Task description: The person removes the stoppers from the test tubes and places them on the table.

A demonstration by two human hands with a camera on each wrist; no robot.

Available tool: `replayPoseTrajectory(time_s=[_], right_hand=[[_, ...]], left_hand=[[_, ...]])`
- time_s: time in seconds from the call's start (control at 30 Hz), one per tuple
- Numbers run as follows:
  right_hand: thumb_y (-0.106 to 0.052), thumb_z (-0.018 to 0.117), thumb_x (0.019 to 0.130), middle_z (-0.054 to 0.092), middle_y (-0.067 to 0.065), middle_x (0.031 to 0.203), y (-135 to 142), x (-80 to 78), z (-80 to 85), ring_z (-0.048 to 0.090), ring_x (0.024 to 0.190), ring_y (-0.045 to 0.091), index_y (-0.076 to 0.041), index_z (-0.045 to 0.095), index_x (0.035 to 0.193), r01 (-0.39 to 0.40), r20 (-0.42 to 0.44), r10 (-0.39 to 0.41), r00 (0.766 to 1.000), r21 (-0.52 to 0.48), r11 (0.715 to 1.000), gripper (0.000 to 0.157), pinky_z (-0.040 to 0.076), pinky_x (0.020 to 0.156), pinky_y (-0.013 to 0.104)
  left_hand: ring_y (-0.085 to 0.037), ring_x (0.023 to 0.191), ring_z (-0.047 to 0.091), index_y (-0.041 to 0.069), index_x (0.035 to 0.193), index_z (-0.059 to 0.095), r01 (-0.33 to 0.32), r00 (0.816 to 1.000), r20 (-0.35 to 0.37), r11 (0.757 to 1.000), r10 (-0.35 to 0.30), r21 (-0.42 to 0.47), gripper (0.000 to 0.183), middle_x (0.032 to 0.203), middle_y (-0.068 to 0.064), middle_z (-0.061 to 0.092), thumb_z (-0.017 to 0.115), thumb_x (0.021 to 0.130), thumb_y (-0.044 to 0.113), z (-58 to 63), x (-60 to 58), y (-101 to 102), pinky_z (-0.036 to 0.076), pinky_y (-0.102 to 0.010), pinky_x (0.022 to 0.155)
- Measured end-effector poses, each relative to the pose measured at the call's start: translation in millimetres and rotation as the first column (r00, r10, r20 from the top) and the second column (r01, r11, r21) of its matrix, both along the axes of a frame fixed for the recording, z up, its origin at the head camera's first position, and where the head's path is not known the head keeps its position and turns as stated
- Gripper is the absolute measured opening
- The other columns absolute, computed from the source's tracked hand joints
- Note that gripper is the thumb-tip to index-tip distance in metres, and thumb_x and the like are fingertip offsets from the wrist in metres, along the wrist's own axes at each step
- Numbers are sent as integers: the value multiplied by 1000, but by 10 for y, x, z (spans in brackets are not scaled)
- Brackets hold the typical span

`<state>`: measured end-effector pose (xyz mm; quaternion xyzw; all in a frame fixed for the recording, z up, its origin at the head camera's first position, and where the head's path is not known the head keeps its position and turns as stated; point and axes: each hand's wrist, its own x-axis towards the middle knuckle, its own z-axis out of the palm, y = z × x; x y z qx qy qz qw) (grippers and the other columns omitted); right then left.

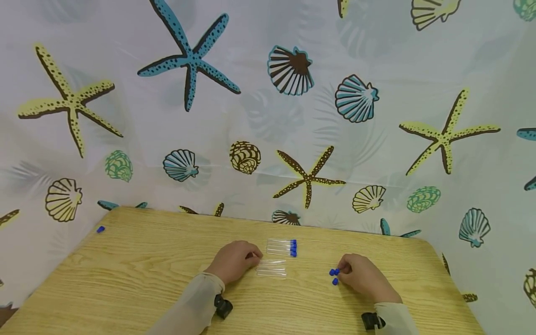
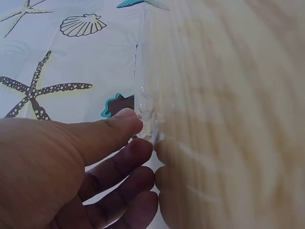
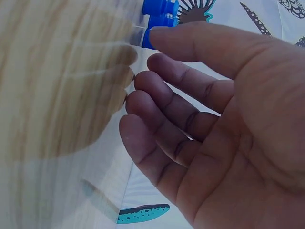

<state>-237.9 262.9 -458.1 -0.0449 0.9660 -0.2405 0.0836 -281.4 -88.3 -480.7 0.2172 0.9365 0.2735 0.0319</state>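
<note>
Several clear test tubes (image 1: 271, 268) lie side by side on the table. My left hand (image 1: 236, 261) is at their left end, thumb tip and fingertips right by the rounded tube ends (image 2: 145, 112). Further back, several more test tubes (image 1: 278, 247) lie in a row with blue caps on their right ends. My right hand (image 1: 361, 275) rests to the right beside three loose blue caps (image 1: 335, 281). Its thumb tip overlaps one cap (image 3: 147, 40) in the right wrist view, and its other fingers are loosely bent against the tabletop.
Another blue object (image 1: 100, 229) lies alone near the table's far left corner. The wood-grain table (image 1: 167, 260) meets a white curtain (image 1: 259, 116) printed with starfish and shells at its back and sides. Each wrist carries a black camera (image 1: 223, 307).
</note>
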Motion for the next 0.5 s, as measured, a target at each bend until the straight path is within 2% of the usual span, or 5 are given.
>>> replayPoseTrajectory(time_s=[0.27,0.5], right_hand=[[-14,76,94,66,-4,89,10,7,-10,60,81,12,-12,71,98,9,13,-9,1000,6,1000,6,55,78,39],[-15,75,94,66,-4,90,32,-5,-13,59,80,12,-12,71,98,4,2,-4,1000,20,1000,6,54,78,39]], left_hand=[[-10,85,64,23,102,82,9,1000,-6,1000,-9,3,9,96,8,72,75,96,22,-64,-26,21,55,-39,80],[-10,84,64,24,97,82,8,1000,-11,1000,-8,13,7,93,10,72,76,95,21,-47,-15,29,56,-38,80]])
